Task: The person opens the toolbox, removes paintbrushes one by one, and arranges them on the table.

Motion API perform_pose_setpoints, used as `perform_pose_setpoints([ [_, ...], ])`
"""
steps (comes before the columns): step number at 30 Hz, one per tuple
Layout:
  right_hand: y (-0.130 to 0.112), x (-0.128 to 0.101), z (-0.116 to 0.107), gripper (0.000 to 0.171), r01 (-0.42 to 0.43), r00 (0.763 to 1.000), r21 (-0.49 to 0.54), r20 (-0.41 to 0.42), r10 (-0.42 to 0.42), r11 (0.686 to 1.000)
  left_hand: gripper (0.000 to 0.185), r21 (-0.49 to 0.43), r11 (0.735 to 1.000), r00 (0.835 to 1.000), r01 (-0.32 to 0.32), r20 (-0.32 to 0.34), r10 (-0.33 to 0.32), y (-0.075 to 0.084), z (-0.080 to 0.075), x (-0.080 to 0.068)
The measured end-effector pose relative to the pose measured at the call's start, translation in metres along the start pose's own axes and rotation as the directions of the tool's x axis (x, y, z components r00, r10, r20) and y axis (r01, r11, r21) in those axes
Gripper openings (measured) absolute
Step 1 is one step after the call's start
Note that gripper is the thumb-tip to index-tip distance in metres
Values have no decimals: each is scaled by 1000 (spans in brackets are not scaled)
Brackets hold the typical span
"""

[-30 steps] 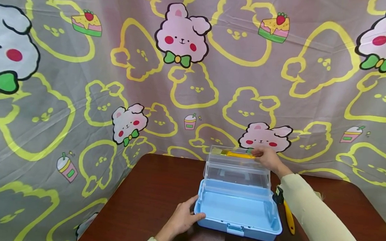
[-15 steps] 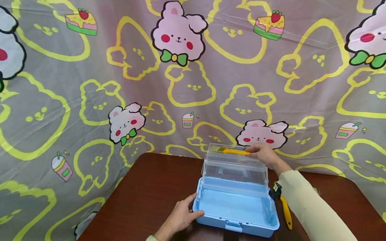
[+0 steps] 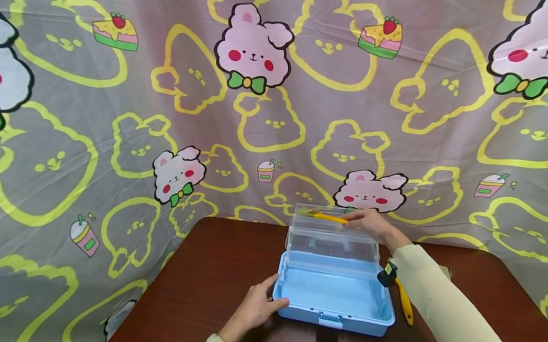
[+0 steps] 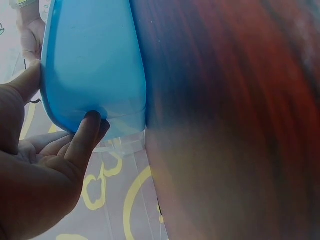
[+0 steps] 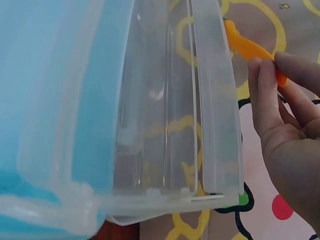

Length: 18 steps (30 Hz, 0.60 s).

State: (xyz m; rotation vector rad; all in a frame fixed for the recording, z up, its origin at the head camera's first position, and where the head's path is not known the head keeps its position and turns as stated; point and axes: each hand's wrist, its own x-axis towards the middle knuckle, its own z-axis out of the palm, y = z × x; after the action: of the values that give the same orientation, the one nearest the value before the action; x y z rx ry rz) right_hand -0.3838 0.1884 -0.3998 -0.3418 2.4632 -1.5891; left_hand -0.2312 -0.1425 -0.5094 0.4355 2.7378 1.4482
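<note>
My left hand is nearest to me: it rests at the front left corner of the blue box, thumb on the rim and curled fingers pressing on the outside wall, so it grips the corner. The box stands open on the dark brown table, and its inside shows only the bare blue floor. Just to the right of the box, on the table, lies a tool with a yellow handle and black head; my right sleeve passes over it and hides part of it. Behind the blue base rises the clear lid and tray, standing almost upright. At its top edge my right hand pinches the end of a thin yellow tool between thumb and fingertips; the tool lies along the top of the clear part. Behind everything hangs a grey curtain with pink rabbits.
</note>
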Motion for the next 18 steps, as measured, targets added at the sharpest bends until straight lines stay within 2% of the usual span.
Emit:
perform_pose_setpoints([
  [8, -1, 1, 8, 32, 37, 996, 158, 80, -51, 987, 73, 9, 1000, 1000, 14, -5, -14, 2, 1, 0],
  [11, -3, 0, 12, 33, 20, 994, 237, 101, -45, 971, 73, 8, 1000, 1000, 20, -6, -20, 2, 2, 0],
  [15, -6, -2, 17, 30, -62, 993, 352, 113, 23, 934, 73, -13, 1000, 1000, 25, -2, -25, 2, 2, 0],
  [18, -8, -4, 19, 29, -98, 990, 379, 129, 52, 920, 72, -22, 1000, 1000, 15, -5, -16, 1, 2, 0],
])
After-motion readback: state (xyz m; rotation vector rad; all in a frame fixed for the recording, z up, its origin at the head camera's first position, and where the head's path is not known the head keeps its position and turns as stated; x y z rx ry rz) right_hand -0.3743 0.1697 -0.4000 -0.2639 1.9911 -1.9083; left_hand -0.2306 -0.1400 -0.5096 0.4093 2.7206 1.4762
